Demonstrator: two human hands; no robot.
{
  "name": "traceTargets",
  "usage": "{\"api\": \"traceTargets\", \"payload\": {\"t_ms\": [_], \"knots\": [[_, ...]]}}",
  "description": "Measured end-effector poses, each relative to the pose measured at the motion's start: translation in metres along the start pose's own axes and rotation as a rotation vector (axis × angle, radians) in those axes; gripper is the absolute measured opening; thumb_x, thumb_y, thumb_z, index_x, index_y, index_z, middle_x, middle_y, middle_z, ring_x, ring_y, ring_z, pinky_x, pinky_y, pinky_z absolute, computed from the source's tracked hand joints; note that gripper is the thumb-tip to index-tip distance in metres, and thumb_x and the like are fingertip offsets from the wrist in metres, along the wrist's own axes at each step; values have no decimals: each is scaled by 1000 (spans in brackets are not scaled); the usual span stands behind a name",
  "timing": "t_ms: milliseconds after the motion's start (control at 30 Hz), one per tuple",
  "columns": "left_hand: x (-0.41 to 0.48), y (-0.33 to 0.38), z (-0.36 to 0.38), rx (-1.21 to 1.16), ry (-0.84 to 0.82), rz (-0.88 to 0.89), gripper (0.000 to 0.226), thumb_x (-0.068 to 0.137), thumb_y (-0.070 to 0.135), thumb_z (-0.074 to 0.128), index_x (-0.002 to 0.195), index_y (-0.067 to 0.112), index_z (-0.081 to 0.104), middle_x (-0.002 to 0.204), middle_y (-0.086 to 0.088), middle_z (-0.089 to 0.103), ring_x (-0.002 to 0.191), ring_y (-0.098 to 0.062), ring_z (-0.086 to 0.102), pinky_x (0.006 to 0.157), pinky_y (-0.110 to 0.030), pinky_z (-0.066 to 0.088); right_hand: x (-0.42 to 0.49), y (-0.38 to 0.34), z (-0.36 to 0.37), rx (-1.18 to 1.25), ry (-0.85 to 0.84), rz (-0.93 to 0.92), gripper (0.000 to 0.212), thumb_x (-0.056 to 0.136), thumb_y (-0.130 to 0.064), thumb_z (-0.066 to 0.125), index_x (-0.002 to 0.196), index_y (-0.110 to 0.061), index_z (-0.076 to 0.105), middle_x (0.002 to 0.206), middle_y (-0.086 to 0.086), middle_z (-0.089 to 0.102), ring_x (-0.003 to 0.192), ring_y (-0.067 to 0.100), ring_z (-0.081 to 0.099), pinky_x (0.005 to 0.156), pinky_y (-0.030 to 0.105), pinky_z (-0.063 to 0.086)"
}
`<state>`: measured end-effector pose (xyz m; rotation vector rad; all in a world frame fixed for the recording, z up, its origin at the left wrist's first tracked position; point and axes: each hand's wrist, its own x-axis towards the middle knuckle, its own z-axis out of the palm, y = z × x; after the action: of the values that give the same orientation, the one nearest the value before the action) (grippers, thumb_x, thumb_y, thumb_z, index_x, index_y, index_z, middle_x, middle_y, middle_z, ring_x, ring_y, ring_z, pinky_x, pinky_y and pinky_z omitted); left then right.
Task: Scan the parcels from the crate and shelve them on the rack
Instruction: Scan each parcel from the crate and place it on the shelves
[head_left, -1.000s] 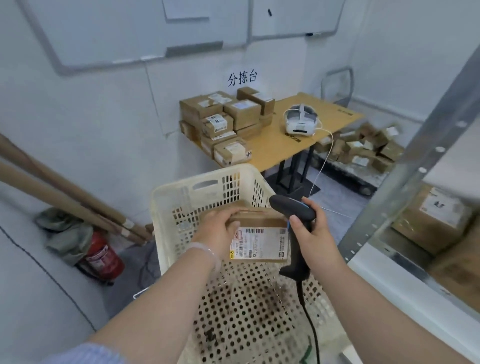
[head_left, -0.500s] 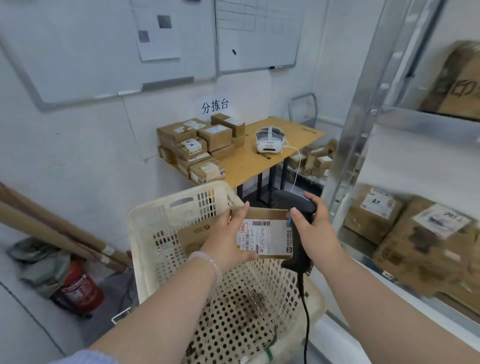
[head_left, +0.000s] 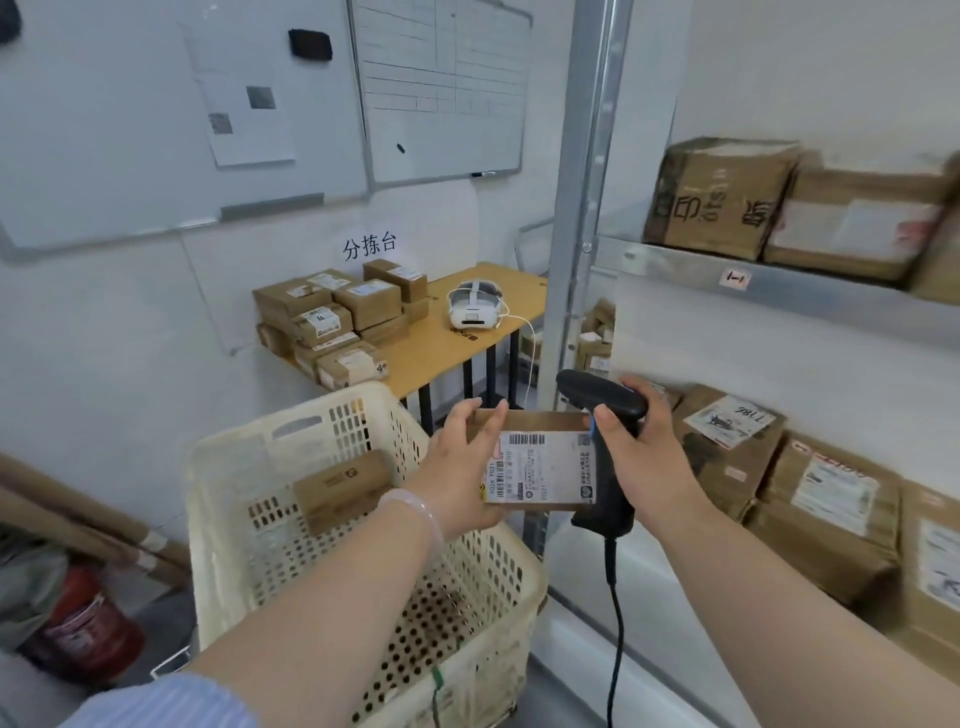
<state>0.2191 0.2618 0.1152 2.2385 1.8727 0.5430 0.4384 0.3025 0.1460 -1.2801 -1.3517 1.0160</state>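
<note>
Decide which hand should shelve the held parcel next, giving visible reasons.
Left, probably. The left hand grips the parcel; the right hand, though nearer the rack, is occupied gripping the scanner.

Pale bangle (head_left: 415, 512) on left wrist, light-blue striped sleeve (head_left: 171, 701)

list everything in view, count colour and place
held parcel: one, brown with white label, in left hand
scanner: one, black, in right hand
crate: one, cream, lower centre
crate parcel: one, brown, inside crate
rack: one, grey metal, right
rack parcels: several, brown, two shelves
table: one, wooden, back
table parcels: several, brown, stacked on table
headset: one, white, on table
whiteboards: two, white, wall
fire extinguisher: one, red, floor lower left
left hand: grips held parcel
right hand: grips scanner
</note>
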Motion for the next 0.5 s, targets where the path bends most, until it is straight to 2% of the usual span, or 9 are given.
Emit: {"api": "traceTargets", "payload": {"t_ms": [133,233,267,300,400,500], "knots": [[6,18,-1,-55,-35,-15,125,70,46,83,157,37,-6,150,20,-9,148,-23,12,121,-43,27,-14,-6,-27,-27,28,-42,40,98,-32,56,130,-46,37,109,-14,60,95,9,64,81,33,55],[9,22,0,-93,-49,-8,126,68,51,83,157,38,-5,145,24,-6,146,-23,15,121,-43,26,-31,-12,-44,-120,57,-117,41,98,-29,56,126,-51,35,104,-25,56,84,-3,64,63,11,49],[11,23,0,-96,-49,3,126,67,51,84,157,39,-4,144,25,-5,145,-22,17,121,-42,26,-38,-13,-48,-147,74,-137,43,98,-28,57,126,-51,34,104,-27,55,81,-5,65,59,8,48],[13,25,-1,-102,-47,14,126,67,52,84,157,39,-3,144,25,-4,143,-22,19,120,-40,28,-46,-13,-51,-163,92,-153,44,98,-26,57,127,-50,34,105,-28,54,81,-5,66,59,10,50],[19,32,-8,-150,-51,63,123,65,52,84,157,41,2,142,28,0,139,-19,25,117,-40,34,-70,-14,-57,-208,131,-177,50,96,-26,60,132,-50,34,110,-24,56,86,5,68,68,25,59],[22,39,-16,-193,-58,130,121,64,49,85,156,43,6,142,27,4,135,-15,31,115,-39,38,-96,-17,-58,-236,156,-189,56,95,-25,62,125,-61,33,110,-20,60,80,3,68,61,21,57]]}}
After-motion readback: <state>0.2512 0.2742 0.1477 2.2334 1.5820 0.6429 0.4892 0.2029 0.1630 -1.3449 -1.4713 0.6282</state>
